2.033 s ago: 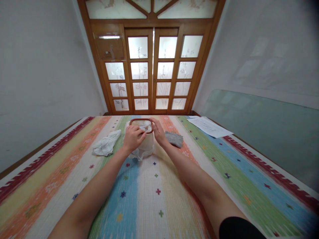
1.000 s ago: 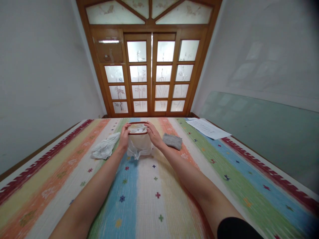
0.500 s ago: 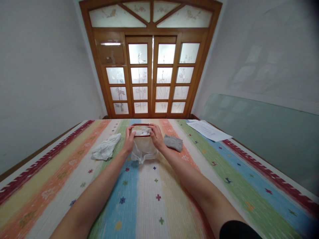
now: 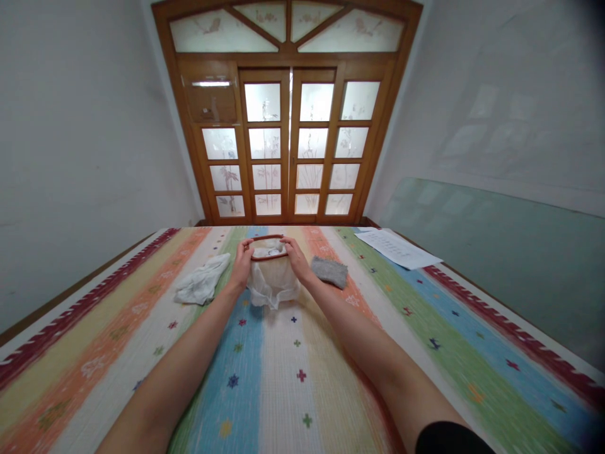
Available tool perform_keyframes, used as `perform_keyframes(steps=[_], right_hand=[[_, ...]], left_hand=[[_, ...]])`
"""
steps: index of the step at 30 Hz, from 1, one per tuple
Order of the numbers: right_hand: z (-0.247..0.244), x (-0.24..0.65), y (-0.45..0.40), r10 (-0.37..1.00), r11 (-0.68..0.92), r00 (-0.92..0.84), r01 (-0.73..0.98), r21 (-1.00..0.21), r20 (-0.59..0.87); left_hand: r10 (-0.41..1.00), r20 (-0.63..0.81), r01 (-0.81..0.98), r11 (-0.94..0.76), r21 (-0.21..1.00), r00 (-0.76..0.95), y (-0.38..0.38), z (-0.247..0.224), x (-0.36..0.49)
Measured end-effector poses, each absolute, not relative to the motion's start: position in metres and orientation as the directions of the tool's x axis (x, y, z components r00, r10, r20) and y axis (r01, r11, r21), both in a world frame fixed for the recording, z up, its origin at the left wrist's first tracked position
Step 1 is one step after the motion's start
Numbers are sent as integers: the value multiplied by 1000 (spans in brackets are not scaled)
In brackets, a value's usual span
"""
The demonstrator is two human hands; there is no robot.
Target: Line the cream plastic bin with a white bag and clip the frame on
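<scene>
A small bin [image 4: 273, 280] with a reddish-brown rim stands on the striped cloth, a thin white bag lining it and hanging down outside in folds. My left hand [image 4: 242, 261] grips the left side of the rim. On the right side, my right hand [image 4: 295, 255] has its fingers closed on the rim too. Something whitish shows inside the bin, too small to make out. To the left lies a crumpled white cloth [image 4: 203, 280], and a folded grey cloth [image 4: 329, 272] lies just right of my right hand.
Striped cloth [image 4: 283, 378] covers the table. Printed paper sheets [image 4: 397, 248] lie at the back right. A pale green board [image 4: 496, 252] leans along the right wall. Wooden doors with glass panes [image 4: 288, 145] stand beyond the table.
My left hand has shifted slightly left and down along the rim. The rim is tilted a little, its left side lower. My right hand has barely moved.
</scene>
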State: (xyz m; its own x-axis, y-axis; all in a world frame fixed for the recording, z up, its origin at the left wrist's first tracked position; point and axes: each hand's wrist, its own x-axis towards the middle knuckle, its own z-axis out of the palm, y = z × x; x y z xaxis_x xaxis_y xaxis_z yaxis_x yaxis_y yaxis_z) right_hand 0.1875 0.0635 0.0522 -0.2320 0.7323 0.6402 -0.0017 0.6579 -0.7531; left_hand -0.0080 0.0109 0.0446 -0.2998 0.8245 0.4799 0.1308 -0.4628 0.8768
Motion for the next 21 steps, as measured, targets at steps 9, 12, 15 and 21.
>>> perform_keyframes(steps=[9,12,15,21], right_hand=[[50,184,73,747,643,-226,5,-766,625],[51,184,75,762,618,-248,-1,-787,599],[52,182,76,782,573,-282,-26,-819,556],[54,183,79,773,568,-296,-72,-820,561]], left_hand=[[842,426,75,-426,902,-332,11,41,-7],[847,422,51,-429,902,-322,12,40,-7],[840,433,56,-441,896,-325,13,39,-7],[852,423,-58,-461,886,-307,17,37,-7]])
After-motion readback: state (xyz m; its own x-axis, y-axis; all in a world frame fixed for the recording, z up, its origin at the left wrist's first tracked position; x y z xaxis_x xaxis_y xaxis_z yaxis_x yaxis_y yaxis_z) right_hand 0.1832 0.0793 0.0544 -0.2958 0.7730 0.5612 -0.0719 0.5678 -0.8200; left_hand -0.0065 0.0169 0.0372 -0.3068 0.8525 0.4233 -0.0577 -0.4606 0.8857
